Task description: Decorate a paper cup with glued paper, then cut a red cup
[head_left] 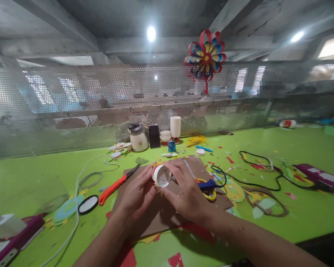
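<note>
Between my two hands is a small white paper cup [161,175], its open end turned toward me and dark specks showing inside. Bits of yellow and red stick out at its rim. My left hand [139,189] is closed on the cup's left side, while my right hand [185,187] grips it from the right. Beneath them lies a brown cardboard sheet [153,218]. An orange-handled utility knife [113,190] rests left of my left hand. Beside my right hand are a blue-handled tool [207,184] and yellow-handled scissors [211,196], partly covered.
At the back stand a kettle [138,138], a dark phone [154,136], stacked paper cups [175,128] and a blue jar [172,146]. A white cable [77,200] runs along the left, a black cord [250,180] along the right. Paper scraps [176,259] litter the green table [94,237].
</note>
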Demonstrator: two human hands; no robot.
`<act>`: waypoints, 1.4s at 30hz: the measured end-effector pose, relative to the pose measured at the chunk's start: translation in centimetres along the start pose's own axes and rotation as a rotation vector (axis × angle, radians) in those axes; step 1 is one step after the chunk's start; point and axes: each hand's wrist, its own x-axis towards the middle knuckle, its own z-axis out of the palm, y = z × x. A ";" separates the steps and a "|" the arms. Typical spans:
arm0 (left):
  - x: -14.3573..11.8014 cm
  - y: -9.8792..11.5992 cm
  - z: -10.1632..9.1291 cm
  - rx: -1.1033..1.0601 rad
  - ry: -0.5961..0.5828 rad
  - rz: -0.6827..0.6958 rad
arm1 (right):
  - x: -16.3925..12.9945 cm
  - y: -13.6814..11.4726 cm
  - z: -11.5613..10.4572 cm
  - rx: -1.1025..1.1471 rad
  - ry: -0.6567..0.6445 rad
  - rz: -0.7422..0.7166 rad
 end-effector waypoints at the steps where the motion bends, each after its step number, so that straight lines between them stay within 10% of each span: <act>1: 0.0 0.0 0.1 -0.011 0.006 -0.001 | 0.0 0.1 0.1 -0.019 -0.005 -0.001; 42: -0.8 0.8 1.3 0.143 -0.098 0.085 | 0.4 -0.3 -0.2 -0.069 -0.033 0.142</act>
